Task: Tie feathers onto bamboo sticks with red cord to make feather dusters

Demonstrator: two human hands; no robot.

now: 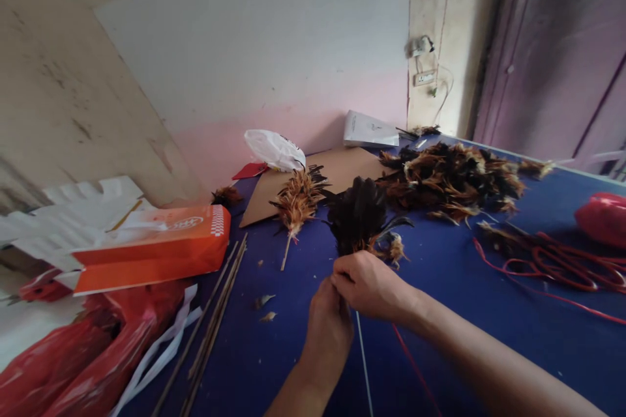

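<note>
A bundle of black and brown feathers (359, 212) stands upright above my two hands, which meet at its base. My left hand (330, 316) is closed low on the bundle, with its fingers wrapped round the lower end. Just above and to the right, my right hand (364, 280) is pinched against the feather base; its fingertips are partly hidden. A red string (411, 355) runs from below my hands toward the near edge. Left of the bundle, a brown feather duster (297, 202) on a short stick lies partly on cardboard (257, 199).
A large feather pile (454, 176) lies at the back right. Looped red cord (562, 264) and a red roll (599, 218) are at the right. Thin sticks (215, 326), an orange box (161, 251) and red plastic bags (98, 352) occupy the left.
</note>
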